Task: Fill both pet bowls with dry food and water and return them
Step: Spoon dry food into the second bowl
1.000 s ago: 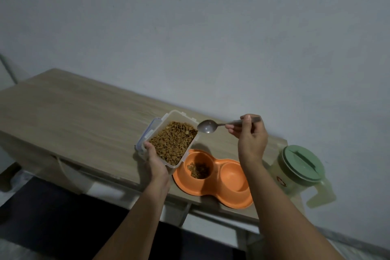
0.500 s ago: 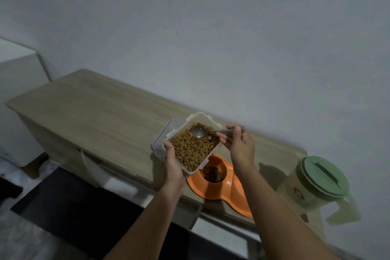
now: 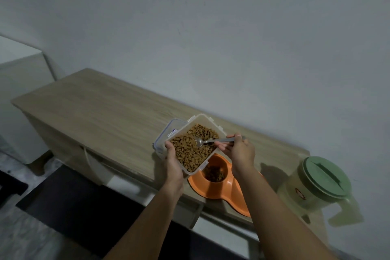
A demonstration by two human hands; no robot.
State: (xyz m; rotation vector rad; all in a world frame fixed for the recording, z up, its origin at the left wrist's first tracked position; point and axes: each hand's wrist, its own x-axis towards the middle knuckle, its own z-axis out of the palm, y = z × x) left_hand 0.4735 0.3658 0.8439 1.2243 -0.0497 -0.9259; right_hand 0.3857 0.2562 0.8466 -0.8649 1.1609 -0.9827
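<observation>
A clear plastic container (image 3: 207, 121) full of brown dry food (image 3: 193, 150) is held tilted above the table by my left hand (image 3: 174, 163). My right hand (image 3: 238, 150) grips a metal spoon (image 3: 205, 142) whose bowl dips into the food. Below them an orange double pet bowl (image 3: 219, 191) lies at the table's front edge. Its left cup holds a little dry food (image 3: 214, 173); my right forearm hides most of its right cup.
The container's clear lid (image 3: 167, 136) lies on the wooden table (image 3: 101, 110) behind the container. A pitcher with a green lid (image 3: 324, 177) stands at the table's right end. A grey wall rises behind; dark floor lies below the front edge.
The spoon came down from above the container into the dry food. The view shifted, so the container and bowl appear further right.
</observation>
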